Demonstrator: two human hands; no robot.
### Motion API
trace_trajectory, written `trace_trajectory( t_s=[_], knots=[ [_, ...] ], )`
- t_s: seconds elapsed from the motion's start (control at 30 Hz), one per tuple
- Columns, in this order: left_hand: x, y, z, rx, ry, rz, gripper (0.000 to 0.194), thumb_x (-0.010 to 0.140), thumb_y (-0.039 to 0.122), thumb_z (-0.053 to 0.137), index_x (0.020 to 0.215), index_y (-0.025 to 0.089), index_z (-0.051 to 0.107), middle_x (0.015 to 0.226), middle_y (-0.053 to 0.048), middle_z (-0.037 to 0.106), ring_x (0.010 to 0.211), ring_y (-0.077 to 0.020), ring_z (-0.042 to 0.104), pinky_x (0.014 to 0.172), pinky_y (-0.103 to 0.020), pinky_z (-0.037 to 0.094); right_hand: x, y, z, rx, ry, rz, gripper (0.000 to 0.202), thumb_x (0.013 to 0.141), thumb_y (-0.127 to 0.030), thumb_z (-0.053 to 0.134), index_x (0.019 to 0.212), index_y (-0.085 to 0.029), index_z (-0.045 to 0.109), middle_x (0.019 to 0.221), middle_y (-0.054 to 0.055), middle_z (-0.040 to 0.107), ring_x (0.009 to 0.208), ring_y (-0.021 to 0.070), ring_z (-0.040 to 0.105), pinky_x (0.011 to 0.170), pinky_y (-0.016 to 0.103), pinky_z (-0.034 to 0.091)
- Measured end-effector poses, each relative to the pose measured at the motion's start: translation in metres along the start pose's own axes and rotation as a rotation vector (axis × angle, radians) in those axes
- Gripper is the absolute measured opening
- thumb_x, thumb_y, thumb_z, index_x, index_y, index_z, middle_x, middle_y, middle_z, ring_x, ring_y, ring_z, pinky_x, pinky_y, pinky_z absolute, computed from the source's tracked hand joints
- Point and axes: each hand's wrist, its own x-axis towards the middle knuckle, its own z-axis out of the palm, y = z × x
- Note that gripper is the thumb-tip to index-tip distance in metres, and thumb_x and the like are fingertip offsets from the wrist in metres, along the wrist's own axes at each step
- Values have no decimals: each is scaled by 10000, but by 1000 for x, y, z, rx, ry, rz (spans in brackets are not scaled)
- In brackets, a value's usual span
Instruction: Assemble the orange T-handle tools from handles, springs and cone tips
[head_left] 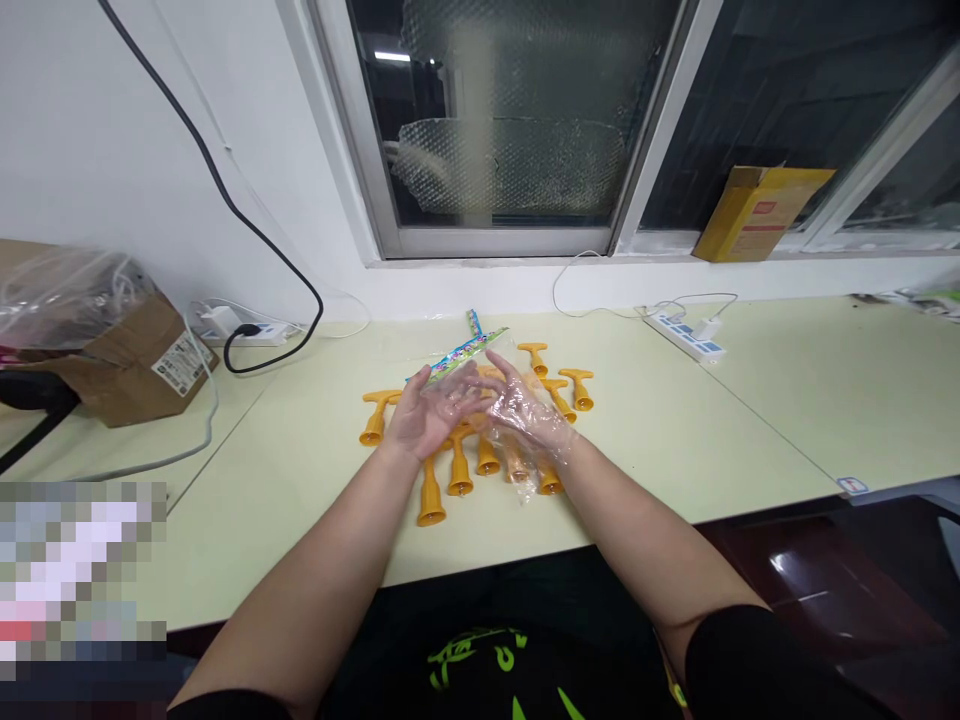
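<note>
Both hands are over the middle of the table, around a clear plastic bag with a colourful printed header strip (469, 352). My left hand (431, 415) is palm up against the bag's left side, its fingers reaching under the clear film. The film lies over my right hand (521, 405), whose fingers are spread and point left. Beneath and around the hands lie several orange T-handled pieces with bell-shaped ends, among them one at the front (430, 495), one at the left (373, 420) and one at the right (581, 390). A small printed strip (474, 322) stands behind the bag.
An open cardboard box (142, 350) with plastic in it sits at the left. Power strips (686, 335) with cables lie along the wall, and a black cable hangs at the left. A yellow carton (761, 215) leans on the window.
</note>
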Motion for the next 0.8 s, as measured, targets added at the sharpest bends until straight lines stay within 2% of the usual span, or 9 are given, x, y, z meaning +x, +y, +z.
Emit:
trace_trajectory(
  t_s=[0.1, 0.2, 0.27, 0.37, 0.43, 0.53, 0.63, 0.7, 0.8],
  knots=[
    [0, -8, 3, -9, -35, -11, 409, 893, 462, 700, 1182, 172, 716, 1302, -119, 706, 1136, -257, 699, 905, -375, 603, 1, 2, 0, 28, 37, -16, 1019, 829, -378, 820, 1617, -450, 179, 1541, 89, 507, 1058, 195, 709, 901, 376, 604],
    [3, -12, 2, 45, -14, -66, 343, 910, 374, 706, 1198, 187, 709, 1149, -107, 747, 948, -229, 740, 786, -350, 619, -1, 2, 0, 2, -12, 22, 850, 857, -391, 792, 1577, -398, 340, 1505, 85, 552, 1129, 215, 690, 975, 412, 582],
    [4, -9, 0, 41, 7, -68, 332, 923, 363, 685, 1214, 204, 692, 1123, -101, 748, 940, -239, 741, 759, -363, 624, -3, 1, -2, -36, -59, 39, 667, 880, -407, 765, 1487, -350, 497, 1476, 76, 582, 1180, 228, 674, 1039, 432, 549],
    [8, -2, -5, 11, 74, -22, 336, 925, 352, 666, 1239, 233, 666, 1259, -94, 712, 1038, -257, 729, 818, -403, 631, -4, -3, -7, -72, -98, 30, 457, 910, -435, 723, 1340, -306, 634, 1464, 73, 595, 1212, 251, 670, 1067, 457, 534],
    [11, 3, -11, -5, 123, 17, 332, 917, 359, 667, 1224, 234, 662, 1322, -98, 683, 1099, -271, 716, 885, -434, 625, -4, -8, -13, -66, -56, -5, 493, 898, -432, 734, 1360, -315, 608, 1478, 78, 584, 1170, 254, 694, 1043, 472, 552],
    [16, 9, -21, -23, 185, 78, 325, 899, 376, 680, 1198, 251, 653, 1331, -94, 669, 1127, -274, 709, 924, -464, 620, -5, -15, -22, -49, 80, -69, 705, 866, -379, 769, 1495, -376, 452, 1447, 80, 603, 1063, 227, 734, 1002, 467, 576],
    [18, 13, -29, -25, 225, 110, 355, 873, 387, 709, 1205, 291, 632, 1331, -76, 656, 1126, -255, 708, 909, -460, 629, -5, -19, -28, -59, 154, -106, 817, 862, -357, 767, 1559, -415, 343, 1458, 79, 583, 1092, 227, 722, 960, 449, 600],
    [18, 14, -30, -32, 235, 124, 364, 858, 395, 728, 1194, 299, 625, 1334, -73, 649, 1145, -260, 701, 905, -461, 632, -4, -18, -30, -71, 168, -113, 793, 861, -354, 767, 1545, -428, 373, 1510, 70, 537, 1160, 237, 694, 956, 440, 605],
    [17, 12, -28, -53, 229, 138, 357, 860, 417, 735, 1171, 291, 615, 1334, -78, 649, 1172, -290, 689, 908, -495, 627, -3, -15, -30, -65, 169, -98, 572, 862, -338, 757, 1401, -398, 573, 1572, 39, 484, 1228, 256, 665, 944, 422, 609]
  ],
)
